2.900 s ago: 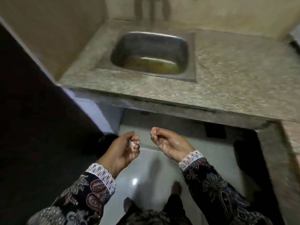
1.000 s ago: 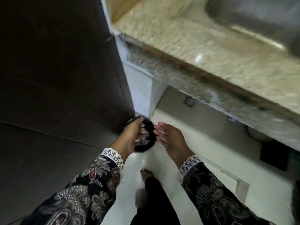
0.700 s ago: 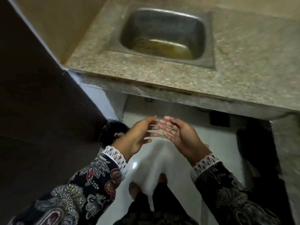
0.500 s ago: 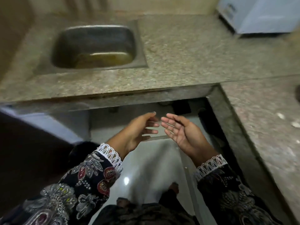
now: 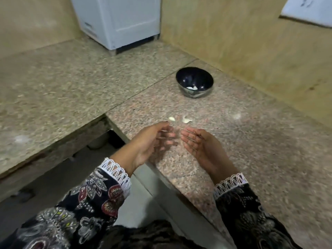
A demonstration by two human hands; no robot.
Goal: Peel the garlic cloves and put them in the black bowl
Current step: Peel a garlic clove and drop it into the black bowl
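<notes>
Granite counter (image 5: 233,141) holds two garlic cloves (image 5: 172,119) just beyond both empty, slack-fingered grips

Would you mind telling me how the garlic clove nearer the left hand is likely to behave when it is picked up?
The garlic clove looks small, so probably light and needing a fingertip pinch. Its curved shape suggests it may rock or skid on the polished counter if nudged. It probably won't bend.

A speckled granite worktop (image 5: 251,141) ran in an L shape, its far-left section (image 5: 53,78) paler. Tan walls (image 5: 233,33) stood behind it. A white appliance (image 5: 122,18) sat in the far corner. Pale floor (image 5: 140,203) showed near, under the worktop's edge.
</notes>
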